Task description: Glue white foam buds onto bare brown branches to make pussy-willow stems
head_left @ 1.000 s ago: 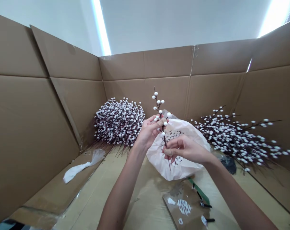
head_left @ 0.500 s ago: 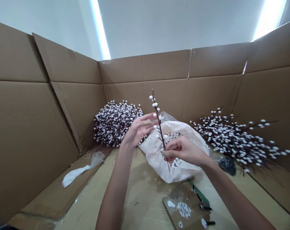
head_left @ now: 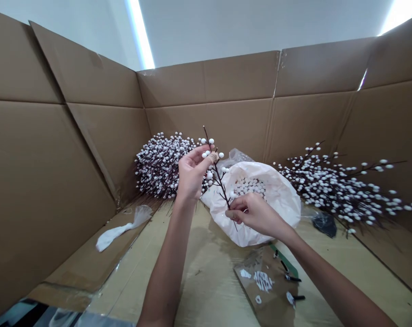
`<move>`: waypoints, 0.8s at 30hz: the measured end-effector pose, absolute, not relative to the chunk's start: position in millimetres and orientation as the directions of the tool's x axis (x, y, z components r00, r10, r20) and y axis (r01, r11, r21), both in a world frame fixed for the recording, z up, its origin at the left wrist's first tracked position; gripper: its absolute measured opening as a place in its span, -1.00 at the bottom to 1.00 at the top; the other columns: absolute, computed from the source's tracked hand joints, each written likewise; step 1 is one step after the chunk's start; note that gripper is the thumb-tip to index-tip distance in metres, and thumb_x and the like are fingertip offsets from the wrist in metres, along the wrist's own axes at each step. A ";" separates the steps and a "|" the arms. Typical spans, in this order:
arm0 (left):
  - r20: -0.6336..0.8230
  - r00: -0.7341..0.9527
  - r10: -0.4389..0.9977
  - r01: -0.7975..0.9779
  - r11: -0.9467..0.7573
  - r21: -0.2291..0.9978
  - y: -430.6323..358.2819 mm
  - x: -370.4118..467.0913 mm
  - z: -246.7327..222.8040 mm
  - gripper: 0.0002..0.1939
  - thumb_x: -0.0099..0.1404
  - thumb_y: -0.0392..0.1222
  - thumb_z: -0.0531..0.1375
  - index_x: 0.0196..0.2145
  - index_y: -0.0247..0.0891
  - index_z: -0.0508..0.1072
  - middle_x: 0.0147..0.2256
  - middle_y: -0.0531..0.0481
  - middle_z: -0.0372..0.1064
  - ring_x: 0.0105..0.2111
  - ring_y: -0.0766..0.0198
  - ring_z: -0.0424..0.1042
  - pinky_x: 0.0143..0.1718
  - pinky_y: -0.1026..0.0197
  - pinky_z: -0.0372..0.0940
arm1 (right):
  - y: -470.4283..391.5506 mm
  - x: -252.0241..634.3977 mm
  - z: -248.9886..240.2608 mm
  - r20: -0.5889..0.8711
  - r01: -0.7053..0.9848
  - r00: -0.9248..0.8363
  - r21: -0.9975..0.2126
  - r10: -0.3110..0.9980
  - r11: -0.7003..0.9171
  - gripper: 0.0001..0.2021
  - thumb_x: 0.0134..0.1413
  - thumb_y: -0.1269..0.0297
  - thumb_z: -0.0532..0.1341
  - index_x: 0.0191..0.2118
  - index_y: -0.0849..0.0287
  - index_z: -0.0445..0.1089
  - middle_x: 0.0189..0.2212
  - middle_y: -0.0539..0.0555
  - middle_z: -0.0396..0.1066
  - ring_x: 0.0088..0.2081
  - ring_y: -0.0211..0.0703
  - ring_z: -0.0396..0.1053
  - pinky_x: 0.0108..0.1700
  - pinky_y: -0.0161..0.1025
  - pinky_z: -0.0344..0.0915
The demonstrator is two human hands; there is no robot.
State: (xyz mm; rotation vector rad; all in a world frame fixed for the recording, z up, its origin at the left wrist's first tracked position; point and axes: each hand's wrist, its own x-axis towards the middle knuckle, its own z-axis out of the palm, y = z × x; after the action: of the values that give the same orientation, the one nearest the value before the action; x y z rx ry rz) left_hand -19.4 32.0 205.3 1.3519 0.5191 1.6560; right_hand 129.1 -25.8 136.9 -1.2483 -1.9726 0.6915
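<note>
"Berry stem [head_left: 218,178]: just one in hand?"

"One, tilted, its top leaning left, held in front of the white bag [head_left: 215,213]. Two hands have it."

"How do the fingers sit?"

"Left hand [head_left: 189,177]: raised, thumb and fingers [head_left: 197,152] pinched closed near the stem's top. Right hand [head_left: 256,214]: lower, knuckles up, fingers closed on the bottom part, forearm slanting in from the lower right."

"And around them?"

"One open bag, loose white berries [head_left: 250,187] inside, too many to count. Two berry bunches, one on the left [head_left: 161,165], one on the right [head_left: 338,190]. Nearer, one cardboard piece [head_left: 277,309] on the counter [head_left: 206,290], with four white patches [head_left: 263,281] and four short black pieces [head_left: 292,278]."
</note>
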 end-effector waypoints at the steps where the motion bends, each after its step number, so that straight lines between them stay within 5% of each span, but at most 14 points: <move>1: 0.539 0.029 0.842 -0.390 -0.486 0.782 32.0 -19.1 205.5 -0.75 -0.11 -0.29 0.39 -0.38 -0.29 0.53 -0.37 0.01 0.52 -0.45 0.41 0.44 -0.43 0.37 0.29 | -26.3 129.1 137.1 0.273 0.544 -0.303 -0.737 0.913 0.401 -0.76 0.03 0.31 0.16 -0.61 0.24 0.36 -0.61 0.03 0.37 -0.54 -0.24 0.32 -0.47 -0.33 0.23; 7: 0.537 0.082 0.840 -0.449 -0.450 0.772 33.3 -16.2 205.1 -0.76 -0.09 -0.32 0.38 -0.37 -0.26 0.55 -0.40 0.03 0.52 -0.41 0.36 0.49 -0.43 0.37 0.31 | -23.9 146.0 141.9 0.210 0.458 -0.378 -0.804 0.901 0.380 -0.79 0.04 0.23 0.23 -0.48 0.27 0.44 -0.58 0.04 0.41 -0.52 -0.26 0.35 -0.44 -0.34 0.27; 11: 0.543 0.055 0.838 -0.441 -0.468 0.766 34.8 -14.7 203.3 -0.77 -0.08 -0.32 0.36 -0.37 -0.25 0.53 -0.40 0.03 0.52 -0.37 0.31 0.50 -0.38 0.32 0.35 | -7.7 182.0 144.3 0.028 0.375 -0.528 -0.889 0.849 0.263 -0.66 0.04 0.06 0.25 -0.23 0.26 0.47 -0.31 0.14 0.50 -0.31 -0.18 0.45 -0.27 -0.27 0.40; 13: 0.551 0.058 0.833 -0.431 -0.477 0.766 34.1 -14.3 202.9 -0.74 -0.07 -0.30 0.35 -0.33 -0.24 0.53 -0.37 0.01 0.52 -0.32 0.26 0.52 -0.34 0.28 0.37 | 4.6 200.4 136.5 0.032 0.402 -0.423 -0.889 0.905 0.220 -0.61 0.11 0.01 0.16 -0.17 0.26 0.45 -0.24 0.17 0.49 -0.28 -0.19 0.45 -0.22 -0.25 0.41; 17: 0.543 0.118 0.831 -0.395 -0.463 0.794 29.7 -11.5 203.7 -0.68 -0.08 -0.28 0.35 -0.28 -0.24 0.52 -0.39 -0.01 0.50 -0.33 0.22 0.52 -0.38 0.25 0.36 | 25.7 216.3 102.7 0.056 0.697 -0.208 -0.692 0.976 0.188 -0.78 0.12 0.22 0.17 -0.27 0.28 0.45 -0.41 0.12 0.49 -0.48 -0.27 0.38 -0.41 -0.31 0.34; 24: 0.524 0.190 0.830 -0.334 -0.447 0.830 19.3 -2.4 203.5 -0.65 -0.08 -0.25 0.32 -0.25 -0.26 0.50 -0.43 -0.03 0.48 -0.35 0.19 0.51 -0.37 0.19 0.39 | 39.2 196.2 65.8 0.109 0.840 -0.160 -0.507 0.981 0.193 -0.96 -0.14 0.42 0.29 -0.51 0.25 0.43 -0.54 0.08 0.42 -0.48 -0.22 0.33 -0.41 -0.29 0.19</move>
State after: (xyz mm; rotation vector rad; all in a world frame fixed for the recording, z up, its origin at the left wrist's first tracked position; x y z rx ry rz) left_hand -2.4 19.3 203.5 1.4642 0.5025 1.4664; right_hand 196.2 39.2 65.8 -1.7025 -2.0646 0.4643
